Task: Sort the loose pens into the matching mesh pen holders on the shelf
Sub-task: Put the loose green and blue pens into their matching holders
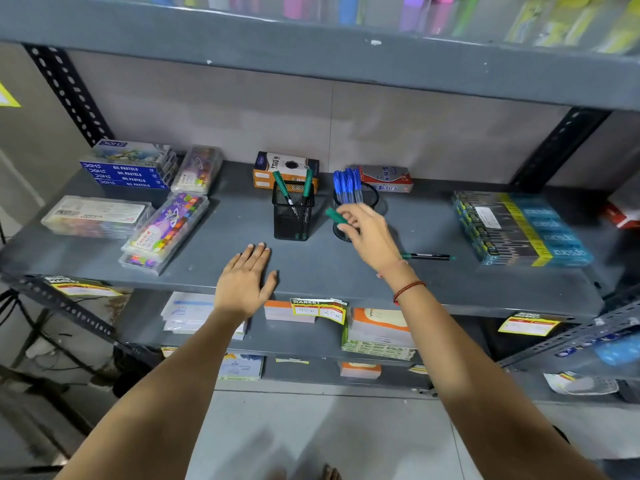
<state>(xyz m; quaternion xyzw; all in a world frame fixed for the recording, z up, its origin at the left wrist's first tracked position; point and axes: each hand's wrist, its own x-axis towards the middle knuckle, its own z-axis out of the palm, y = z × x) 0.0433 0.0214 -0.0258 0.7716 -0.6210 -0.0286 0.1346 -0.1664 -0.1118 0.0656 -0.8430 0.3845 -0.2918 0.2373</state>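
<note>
A square black mesh holder [292, 216] stands mid-shelf with two green pens [283, 188] leaning in it. To its right a round black mesh holder [372, 197] holds several blue pens [347, 186]. My right hand [369, 233] is in front of the round holder, fingers closed on a green pen [335, 215] whose capped end points left. One more green pen [427, 257] lies loose on the grey shelf [346, 271] to the right of my wrist. My left hand [246, 280] rests flat and empty on the shelf's front edge, below the square holder.
Oil pastel boxes [131, 168] and colour sets [166, 230] fill the shelf's left. Cartons [287, 166] stand behind the holders, a red box [388, 178] behind the round one. A pencil pack [523, 228] lies at the right. Paper pads [377, 330] sit on the shelf below.
</note>
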